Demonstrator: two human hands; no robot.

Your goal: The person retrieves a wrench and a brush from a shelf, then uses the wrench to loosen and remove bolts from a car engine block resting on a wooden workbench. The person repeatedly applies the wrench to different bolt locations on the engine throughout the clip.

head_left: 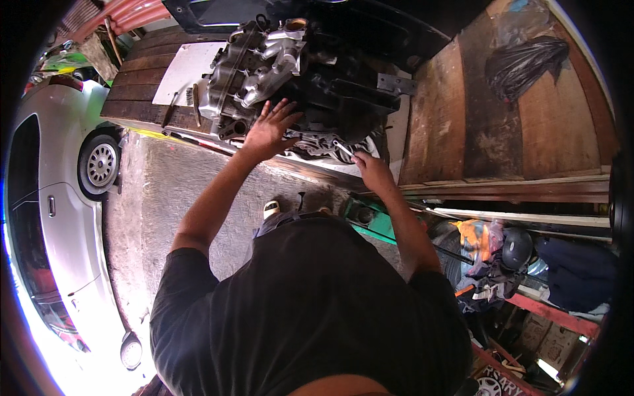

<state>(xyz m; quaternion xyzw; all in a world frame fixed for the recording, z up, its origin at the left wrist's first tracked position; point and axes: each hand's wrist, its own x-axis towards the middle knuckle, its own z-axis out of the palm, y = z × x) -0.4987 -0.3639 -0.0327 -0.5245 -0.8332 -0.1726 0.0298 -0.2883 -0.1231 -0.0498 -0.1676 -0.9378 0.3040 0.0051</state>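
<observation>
A car engine (224,82) with a silvery metal manifold (281,53) and dark lower parts lies on a wooden bench. My left hand (265,135) is spread against the engine's near side, fingers apart and holding nothing. In my right hand (374,171), the fingers are closed round one end of a shiny wrench (343,149). The wrench's other end points toward the engine's near lower edge. A crumpled grey-and-white cloth (317,143) is bunched under that edge, close to both hands.
Left of the engine, a wire brush (196,105) and a dark tool (170,109) lie by a white board (185,69). A black plastic bag (528,65) rests on the wooden boards at right. A white car (66,198) stands at left; a green metal piece (371,219) sits below the bench.
</observation>
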